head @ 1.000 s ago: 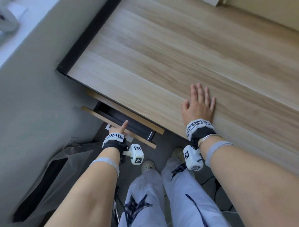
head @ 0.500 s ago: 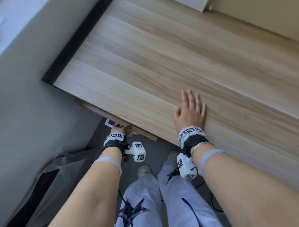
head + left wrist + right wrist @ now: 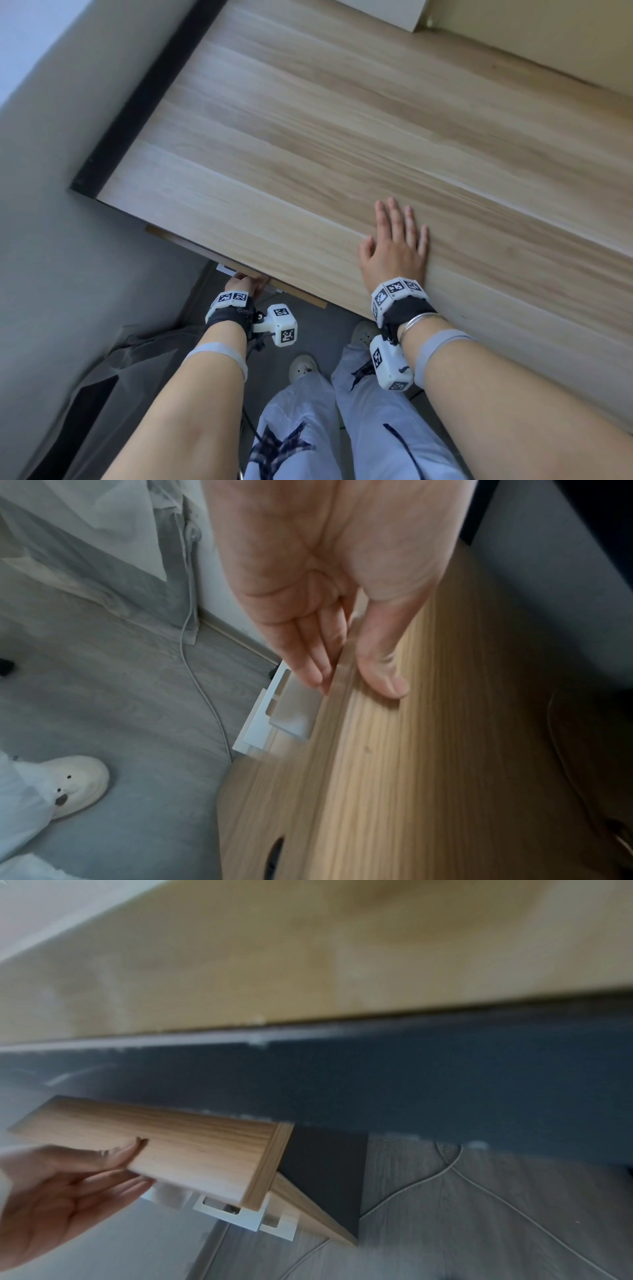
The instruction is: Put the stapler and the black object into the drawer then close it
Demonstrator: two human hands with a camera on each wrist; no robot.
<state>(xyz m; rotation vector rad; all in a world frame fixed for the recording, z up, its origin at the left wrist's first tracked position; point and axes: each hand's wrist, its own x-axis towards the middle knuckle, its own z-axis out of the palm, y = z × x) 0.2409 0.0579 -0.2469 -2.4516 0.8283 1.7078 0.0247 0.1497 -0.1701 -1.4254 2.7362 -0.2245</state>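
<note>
The wooden drawer front [image 3: 301, 296] sits almost flush under the desk's near edge [image 3: 308, 281]. My left hand [image 3: 245, 282] presses on it with straight fingers. In the left wrist view the left hand [image 3: 356, 685] straddles the panel's edge, thumb on the drawer front [image 3: 394, 750] and fingers beside it. The right wrist view shows that hand [image 3: 85, 1172] against the drawer front [image 3: 205, 1150]. My right hand [image 3: 394, 250] lies flat and open on the desk top. The stapler and the black object are out of sight.
A white bracket [image 3: 274, 718] hangs below the drawer. A white cable [image 3: 202, 696] runs over the grey floor. Grey fabric [image 3: 102, 377] lies at the left by the wall. My legs and white shoes [image 3: 303, 368] are under the desk edge.
The drawer has slid from partly open to almost shut under my left hand's push, hiding its dark inside. The right hand has stayed flat on the desk.
</note>
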